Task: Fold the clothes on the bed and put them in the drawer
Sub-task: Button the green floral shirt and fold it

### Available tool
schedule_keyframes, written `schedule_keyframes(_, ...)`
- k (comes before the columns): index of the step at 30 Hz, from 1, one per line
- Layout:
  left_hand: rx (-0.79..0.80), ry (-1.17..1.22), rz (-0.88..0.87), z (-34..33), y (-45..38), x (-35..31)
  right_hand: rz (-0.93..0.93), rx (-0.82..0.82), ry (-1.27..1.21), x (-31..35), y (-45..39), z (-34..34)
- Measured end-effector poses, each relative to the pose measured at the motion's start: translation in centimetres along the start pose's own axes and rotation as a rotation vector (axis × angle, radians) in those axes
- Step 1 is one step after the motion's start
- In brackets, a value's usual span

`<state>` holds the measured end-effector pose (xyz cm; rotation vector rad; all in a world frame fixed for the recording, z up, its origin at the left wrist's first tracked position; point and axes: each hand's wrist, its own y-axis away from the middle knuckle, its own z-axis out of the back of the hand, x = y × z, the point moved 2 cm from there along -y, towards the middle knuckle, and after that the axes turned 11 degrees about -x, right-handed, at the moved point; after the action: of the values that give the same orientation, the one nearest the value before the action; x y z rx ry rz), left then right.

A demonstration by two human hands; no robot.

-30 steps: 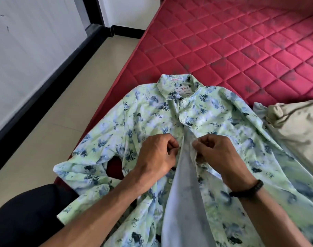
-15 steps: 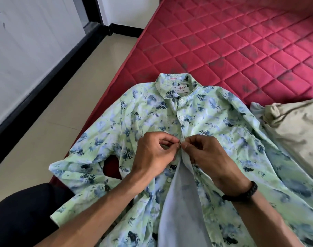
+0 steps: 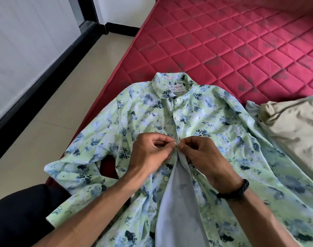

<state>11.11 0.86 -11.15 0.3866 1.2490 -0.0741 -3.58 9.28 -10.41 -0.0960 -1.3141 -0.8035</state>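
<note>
A light green shirt with blue floral print [image 3: 211, 122] lies front-up on the red quilted mattress [image 3: 232, 47], collar pointing away from me. Its top two buttons are closed; below my hands the front gapes and shows the pale inner side. My left hand [image 3: 150, 152] pinches the left front edge at mid-chest. My right hand [image 3: 200, 154], with a black bracelet on the wrist, pinches the right front edge directly opposite. The fingertips of both hands meet at the shirt's button line. The drawer is not in view.
A beige garment [image 3: 295, 125] lies crumpled on the mattress to the right of the shirt. The mattress's left edge drops to a tiled floor [image 3: 50, 118], with a white wall and black skirting further left. My dark-clothed knee [image 3: 18, 216] is at bottom left.
Both hands have drawn the two front edges of the shirt together at mid-chest, closing the gap that was open between them. The view has shifted slightly.
</note>
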Motion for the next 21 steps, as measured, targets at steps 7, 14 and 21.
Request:
schedule_keyframes(7,0.052,0.152,0.189,-0.33,0.10,0.15,-0.081,0.052,-0.178,-0.20,-0.02,0.21)
schedule_keyframes(14,0.064,0.285,0.389,-0.53,0.22,0.61,-0.159,0.111,-0.302,-0.14,-0.04,0.51)
schedule_keyframes(21,0.052,0.259,0.324,-0.65,0.66,0.65,-0.061,-0.052,-0.267,-0.80,0.37,-0.19)
